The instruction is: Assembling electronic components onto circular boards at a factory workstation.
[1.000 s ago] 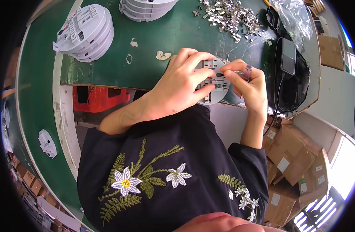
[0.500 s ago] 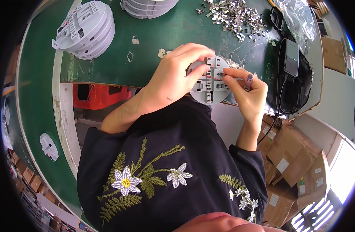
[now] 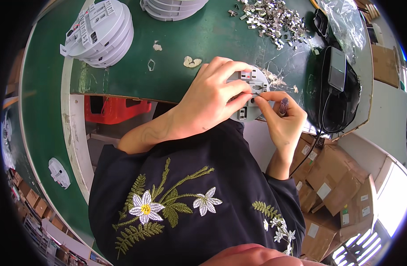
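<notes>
1 grey disc point(image 3: 261, 77) is at the near edge of the bench point(image 3: 132, 84). The left hand point(image 3: 214, 93) spreads over it; whether it grips, I cannot tell. The right hand point(image 3: 284, 125), narrowly pinched, holds a purple handle point(image 3: 284, 106). Farther out: metal clips point(image 3: 276, 21) and 2 stacks point(image 3: 108, 40).

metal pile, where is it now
In the head view, the metal pile lies at the top, right of centre, on the green table, left of the clear plastic, beyond the right hand.
</notes>
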Available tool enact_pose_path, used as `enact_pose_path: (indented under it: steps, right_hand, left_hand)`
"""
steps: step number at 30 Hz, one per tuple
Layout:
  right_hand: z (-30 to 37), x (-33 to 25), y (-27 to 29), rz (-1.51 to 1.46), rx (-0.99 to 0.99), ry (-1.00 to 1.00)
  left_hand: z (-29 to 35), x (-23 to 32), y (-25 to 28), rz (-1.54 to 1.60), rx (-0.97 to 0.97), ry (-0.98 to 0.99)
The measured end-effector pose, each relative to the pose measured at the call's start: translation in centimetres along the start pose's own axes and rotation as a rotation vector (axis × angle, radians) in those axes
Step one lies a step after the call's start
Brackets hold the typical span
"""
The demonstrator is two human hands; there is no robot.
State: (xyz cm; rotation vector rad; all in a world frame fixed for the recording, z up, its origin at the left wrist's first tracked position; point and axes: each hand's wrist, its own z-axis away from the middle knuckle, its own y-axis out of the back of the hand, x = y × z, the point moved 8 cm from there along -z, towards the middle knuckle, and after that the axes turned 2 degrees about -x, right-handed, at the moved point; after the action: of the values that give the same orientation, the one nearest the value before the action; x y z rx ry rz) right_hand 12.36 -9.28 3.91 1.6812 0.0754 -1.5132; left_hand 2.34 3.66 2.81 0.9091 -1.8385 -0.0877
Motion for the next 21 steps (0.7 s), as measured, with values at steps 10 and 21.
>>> enact_pose_path:
  steps: [10, 21]
  right_hand:
    - [0.4, -0.9, -0.6, 0.015, -0.021, 0.046]
    - [-0.3, -3.6, -1.9, 0.271, -0.159, 0.405]
  left_hand:
    - [0.0, 0.3, 0.0, -0.018, 0.022, -0.001]
    - [0.8, -1.3, 1.1, 0.212, 0.043, 0.116]
